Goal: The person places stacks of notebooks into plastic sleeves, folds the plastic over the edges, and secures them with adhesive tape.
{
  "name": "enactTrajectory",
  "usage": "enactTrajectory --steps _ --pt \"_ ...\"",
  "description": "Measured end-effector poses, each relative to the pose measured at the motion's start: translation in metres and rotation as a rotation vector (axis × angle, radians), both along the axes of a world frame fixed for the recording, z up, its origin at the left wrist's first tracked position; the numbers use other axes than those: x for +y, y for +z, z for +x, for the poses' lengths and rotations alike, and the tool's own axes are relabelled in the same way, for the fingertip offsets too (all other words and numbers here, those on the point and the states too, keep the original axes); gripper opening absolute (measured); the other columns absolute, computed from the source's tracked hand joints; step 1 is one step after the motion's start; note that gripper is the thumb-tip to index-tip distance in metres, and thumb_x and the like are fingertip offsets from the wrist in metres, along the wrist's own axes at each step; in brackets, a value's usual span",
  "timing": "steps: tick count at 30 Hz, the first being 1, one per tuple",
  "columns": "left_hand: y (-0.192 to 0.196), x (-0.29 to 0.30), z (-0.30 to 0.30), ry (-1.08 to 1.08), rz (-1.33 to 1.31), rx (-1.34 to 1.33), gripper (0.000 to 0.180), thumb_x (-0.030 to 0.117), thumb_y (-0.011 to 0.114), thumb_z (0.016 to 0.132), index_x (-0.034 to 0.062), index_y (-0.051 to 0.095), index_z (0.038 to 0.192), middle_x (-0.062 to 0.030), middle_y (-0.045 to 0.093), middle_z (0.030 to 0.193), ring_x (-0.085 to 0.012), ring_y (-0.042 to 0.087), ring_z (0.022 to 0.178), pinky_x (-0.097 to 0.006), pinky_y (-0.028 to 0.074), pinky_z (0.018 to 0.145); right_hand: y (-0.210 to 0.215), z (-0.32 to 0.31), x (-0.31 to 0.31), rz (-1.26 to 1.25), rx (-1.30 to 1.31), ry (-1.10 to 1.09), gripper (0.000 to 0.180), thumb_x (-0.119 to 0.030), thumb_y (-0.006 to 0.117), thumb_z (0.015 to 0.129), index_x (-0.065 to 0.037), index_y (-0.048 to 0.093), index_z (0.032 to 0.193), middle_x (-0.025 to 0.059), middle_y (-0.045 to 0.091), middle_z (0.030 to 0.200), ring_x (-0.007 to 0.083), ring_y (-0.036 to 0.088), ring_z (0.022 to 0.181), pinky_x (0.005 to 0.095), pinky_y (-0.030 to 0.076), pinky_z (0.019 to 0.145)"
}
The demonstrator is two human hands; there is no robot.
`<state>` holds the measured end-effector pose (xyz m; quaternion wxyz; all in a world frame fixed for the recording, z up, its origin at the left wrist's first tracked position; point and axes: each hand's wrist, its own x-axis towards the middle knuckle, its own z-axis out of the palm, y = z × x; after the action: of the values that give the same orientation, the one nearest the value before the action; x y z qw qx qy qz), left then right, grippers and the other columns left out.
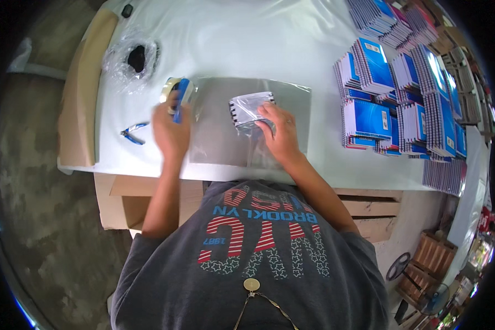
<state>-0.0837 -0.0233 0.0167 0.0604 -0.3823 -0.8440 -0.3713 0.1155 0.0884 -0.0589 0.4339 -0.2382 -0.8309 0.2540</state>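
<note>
Right hand (280, 135) pressing wrapped packet (250, 110), fingers on top

A white table (231, 38) bore a grey mat (220, 137) at centre, blue pliers (132, 133) left, stacked booklets (401, 93) upper right.

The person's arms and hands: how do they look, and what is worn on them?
Both forearms come up from the lower edge and are bare, with no long sleeves, gloves or watch visible. The left hand and the right hand are bare too. The short sleeves belong to a dark grey T-shirt with red, white and blue print. Whether any ring is worn is too small to tell.
</note>
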Motion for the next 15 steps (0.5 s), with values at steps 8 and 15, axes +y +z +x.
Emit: enactTrajectory --steps 8,15 --pt "-0.024 -0.049 -0.109 0.113 -0.458 -0.955 0.042 0.04 0.059 0.085 0.0033 0.064 0.106 -0.0005 0.057 0.083 -0.012 0.043 0.068 -0.025 0.035 0.056 -0.007 -0.005 0.001 0.102 0.065 -0.018 0.035 -0.01 0.07 0.078 -0.011 0.053 0.109 0.0057 0.063 0.108 0.0215 0.057 0.105 0.0361 0.037 0.088" --pt "-0.073 -0.106 -0.137 -0.352 0.346 -1.612 0.025 0.022 0.055 0.086 0.0006 0.065 0.095 -0.0087 0.057 0.118 -0.0206 0.053 0.098 -0.035 0.042 0.083 -0.009 -0.01 0.002 0.19 0.031 -0.052 0.043 -0.009 0.073 0.075 -0.011 0.052 0.112 0.0041 0.062 0.106 0.0199 0.057 0.104 0.0357 0.036 0.088"
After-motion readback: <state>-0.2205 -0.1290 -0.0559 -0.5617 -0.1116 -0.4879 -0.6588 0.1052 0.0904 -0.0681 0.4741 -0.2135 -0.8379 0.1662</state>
